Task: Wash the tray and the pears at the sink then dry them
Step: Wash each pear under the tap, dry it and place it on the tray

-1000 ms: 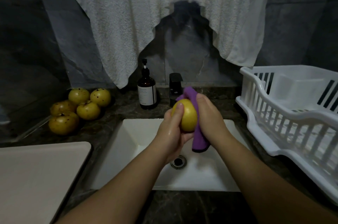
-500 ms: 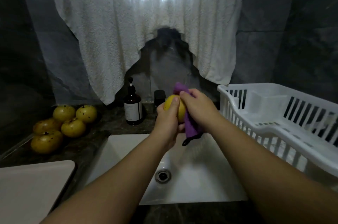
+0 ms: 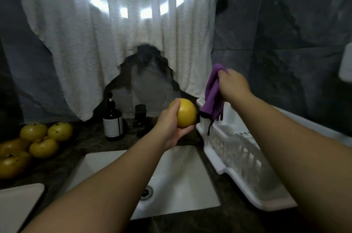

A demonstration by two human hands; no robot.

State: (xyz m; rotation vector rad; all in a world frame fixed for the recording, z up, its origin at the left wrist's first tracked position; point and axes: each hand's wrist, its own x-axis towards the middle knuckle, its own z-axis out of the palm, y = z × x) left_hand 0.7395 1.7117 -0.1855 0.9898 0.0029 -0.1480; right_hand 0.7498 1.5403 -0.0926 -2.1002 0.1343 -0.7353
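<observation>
Over the sink (image 3: 177,185), your L hand (image 3: 171,128) cups one pear (image 3: 186,112) from below and behind, thumb on top, fingers wrapped round it. Your R hand (image 3: 231,86) has come off the fruit: half a sec ago it was rubbing the purple cloth (image 3: 212,97) against the pear, now it's lifted up & to the right, pinching the cloth bunched at its top so the rest hangs free, just above the near-left corner of the white drying rack (image 3: 236,149). Cloth and pear are apart now. Probably means this pear is dried and next goes to the rack, w/ the cloth getting parked or kept for the next one.

Five more pears (image 3: 38,143) sit piled well left of your L hand, prob. not dried yet. Tray (image 3: 17,204) lies bottom-left, beside your L forearm.

Writing: pump bottle (image 3: 112,122) behind & left of your L hand has a pale label, text too small to read. No other brands visible.
</observation>
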